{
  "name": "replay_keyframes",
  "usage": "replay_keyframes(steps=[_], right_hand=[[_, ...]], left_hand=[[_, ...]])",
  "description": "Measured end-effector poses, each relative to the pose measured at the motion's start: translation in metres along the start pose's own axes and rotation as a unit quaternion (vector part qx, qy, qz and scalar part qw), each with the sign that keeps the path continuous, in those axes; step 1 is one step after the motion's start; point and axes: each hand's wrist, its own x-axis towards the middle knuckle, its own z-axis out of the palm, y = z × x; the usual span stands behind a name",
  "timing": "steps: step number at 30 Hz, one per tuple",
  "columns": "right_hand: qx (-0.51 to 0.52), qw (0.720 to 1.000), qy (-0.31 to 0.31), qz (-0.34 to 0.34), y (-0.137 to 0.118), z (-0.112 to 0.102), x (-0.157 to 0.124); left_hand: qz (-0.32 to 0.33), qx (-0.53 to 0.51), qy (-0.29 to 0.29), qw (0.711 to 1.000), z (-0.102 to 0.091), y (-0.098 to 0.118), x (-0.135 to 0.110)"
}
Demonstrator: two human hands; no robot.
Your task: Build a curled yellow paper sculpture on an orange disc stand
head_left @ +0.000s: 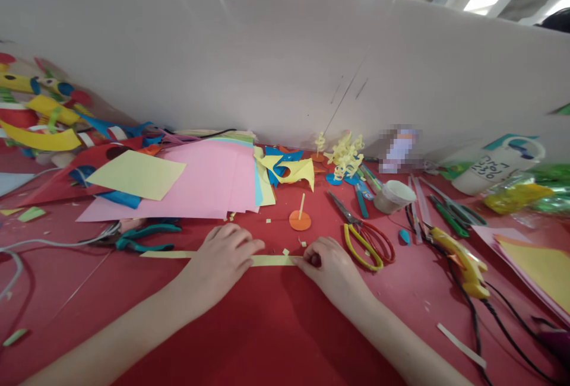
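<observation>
Just nearer you than the orange disc (300,222), the pale yellow paper strip (271,260) lies across the red bench (267,326). Your left hand (227,255), to the near left of the disc, rests palm down over the strip with its fingers loosely spread; your right hand (327,264), to the near right, seems to pinch the strip's end between thumb and curled forefinger. If you let that pinch slacken, the end could slip away; if you pull harder with one hand than the other, so narrow a strip could skew, crease or tear. Left of the disc, the teal pliers (146,232) lie so close to the strip's far end that you could snag it. Loose scraps (285,252) just short of the disc could get caught under the paper. Right of the disc, the scissors (355,220) sit near your knuckles, and a sideways sweep might shove them. Reach forward carelessly and you could topple the disc's slim stick (301,205).
</observation>
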Motion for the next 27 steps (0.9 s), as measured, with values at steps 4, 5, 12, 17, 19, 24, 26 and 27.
replay_keyframes(steps=[4, 5, 12, 17, 19, 24, 26, 27], right_hand=[[-0.004, 1.0, 0.002, -0.02, 0.002, 0.001, 0.0], [-0.006, 1.0, 0.0, -0.02, 0.002, 0.0, 0.001], [-0.005, 1.0, -0.018, -0.008, 0.001, -0.001, 0.001], [-0.002, 0.999, -0.03, -0.014, 0.006, -0.002, 0.002], [0.025, 0.999, -0.042, -0.002, 0.009, -0.004, 0.003], [0.102, 0.993, -0.06, 0.028, 0.01, -0.008, 0.004], [0.078, 0.996, -0.031, 0.023, 0.006, -0.006, 0.001], [0.052, 0.999, -0.013, 0.012, 0.003, -0.004, 0.0]], left_hand=[[0.124, 0.019, 0.003, 0.992, 0.006, 0.016, -0.002], [0.129, 0.023, -0.002, 0.991, 0.008, 0.02, -0.002], [0.106, 0.013, -0.027, 0.994, 0.009, 0.03, 0.0], [0.093, -0.014, -0.03, 0.995, 0.011, 0.027, -0.001], [0.093, -0.021, -0.03, 0.995, 0.012, 0.026, -0.002], [0.083, -0.025, -0.052, 0.995, 0.013, 0.025, -0.002], [0.083, -0.022, -0.056, 0.995, 0.013, 0.025, -0.002], [0.083, -0.02, -0.056, 0.995, 0.013, 0.025, -0.002]])
